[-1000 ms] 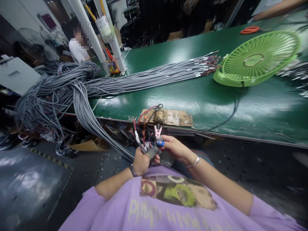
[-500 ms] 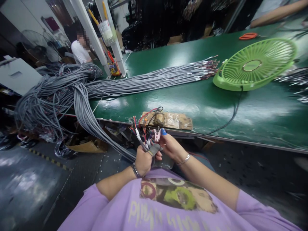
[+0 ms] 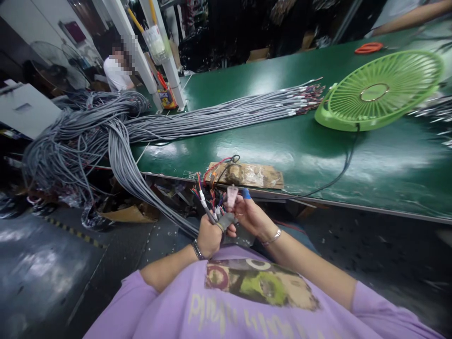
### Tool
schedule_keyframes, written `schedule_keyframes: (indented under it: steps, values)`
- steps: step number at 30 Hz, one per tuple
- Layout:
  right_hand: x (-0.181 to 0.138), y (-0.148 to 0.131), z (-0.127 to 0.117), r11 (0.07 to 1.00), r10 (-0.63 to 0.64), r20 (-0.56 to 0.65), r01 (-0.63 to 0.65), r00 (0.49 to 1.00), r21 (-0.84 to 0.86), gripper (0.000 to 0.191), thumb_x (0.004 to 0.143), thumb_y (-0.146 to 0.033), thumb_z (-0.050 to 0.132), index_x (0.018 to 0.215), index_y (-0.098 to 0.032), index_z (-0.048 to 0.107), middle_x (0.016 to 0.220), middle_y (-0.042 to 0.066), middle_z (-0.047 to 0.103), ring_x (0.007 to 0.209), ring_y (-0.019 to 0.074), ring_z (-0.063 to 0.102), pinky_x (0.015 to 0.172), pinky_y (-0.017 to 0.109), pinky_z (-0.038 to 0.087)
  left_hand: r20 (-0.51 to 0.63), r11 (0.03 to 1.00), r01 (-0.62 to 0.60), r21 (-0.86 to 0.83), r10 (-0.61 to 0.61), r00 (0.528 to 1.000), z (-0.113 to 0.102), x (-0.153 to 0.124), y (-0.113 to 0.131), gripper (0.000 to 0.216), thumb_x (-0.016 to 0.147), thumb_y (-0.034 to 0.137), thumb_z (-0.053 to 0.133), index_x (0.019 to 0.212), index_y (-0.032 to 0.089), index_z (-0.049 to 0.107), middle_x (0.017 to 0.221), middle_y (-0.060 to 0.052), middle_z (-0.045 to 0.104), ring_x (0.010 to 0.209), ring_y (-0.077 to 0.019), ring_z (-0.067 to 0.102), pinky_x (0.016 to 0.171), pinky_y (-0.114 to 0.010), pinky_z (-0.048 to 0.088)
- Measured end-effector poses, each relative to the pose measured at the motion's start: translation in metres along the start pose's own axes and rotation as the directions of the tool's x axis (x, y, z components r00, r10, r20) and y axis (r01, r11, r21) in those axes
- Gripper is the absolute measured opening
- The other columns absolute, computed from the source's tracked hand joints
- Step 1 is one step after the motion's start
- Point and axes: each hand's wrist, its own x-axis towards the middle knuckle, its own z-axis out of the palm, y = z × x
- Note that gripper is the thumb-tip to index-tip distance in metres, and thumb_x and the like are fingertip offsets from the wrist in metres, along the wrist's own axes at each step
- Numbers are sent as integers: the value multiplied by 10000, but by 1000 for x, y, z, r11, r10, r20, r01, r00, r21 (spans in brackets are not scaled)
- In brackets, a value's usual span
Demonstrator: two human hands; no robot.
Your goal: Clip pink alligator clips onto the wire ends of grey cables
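Observation:
My left hand is closed around the ends of several grey cables. Stripped wires in red, blue, orange and other colours fan out above the fist. A grey covering lies over what looks like my left thumb. Close on the right, my right hand pinches a small pale pink clip-like piece, blurred, beside the wire ends. One right fingertip wears a blue wrap and points up. Whether the pink piece touches a wire I cannot tell.
A wooden board with red and black leads lies at the edge of the green table. Behind it stretches a long grey cable bundle. A green fan and orange scissors are at right. A co-worker's arm is beyond.
My right hand has turned slightly, and its blue-wrapped fingertip has moved a little right, apart from the pink piece. My left hand keeps its hold on the cables.

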Motion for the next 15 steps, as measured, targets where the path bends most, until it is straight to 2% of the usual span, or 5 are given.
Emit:
schedule_keyframes:
  steps: [3,7,11,15]
  values:
    - [-12,2,-4,999,-25,-69,27,997,33,564,662,-739,632,810,-196,642,706,21,603,596,133,517,589,274,448,-3,1000,-1,3,1,1000,-5,-1,-3,492,482,562,829,605,133,624,445,-8,604,356,-116,534,386,-241,468]
    - [-31,-1,6,990,-97,-104,85,990,-115,499,539,-583,820,803,-195,652,698,4,602,614,127,502,605,271,426,-19,1000,-17,-4,17,1000,-10,2,-8,495,500,576,817,604,138,613,457,-12,614,365,-122,546,395,-244,471]
    - [-39,-8,24,958,-146,-176,95,974,-270,400,600,-513,813,723,-201,595,627,-11,581,581,134,497,580,288,422,-19,999,-28,20,28,999,-11,4,-12,484,518,569,811,592,141,598,464,-16,618,371,-126,553,407,-247,474]
    - [-34,-10,36,977,-84,-127,57,988,-204,382,679,-490,761,691,-211,501,524,-41,544,485,127,503,517,285,415,0,999,-20,49,20,1000,-12,4,-12,484,502,562,820,587,142,594,461,-18,617,376,-129,558,419,-252,483]
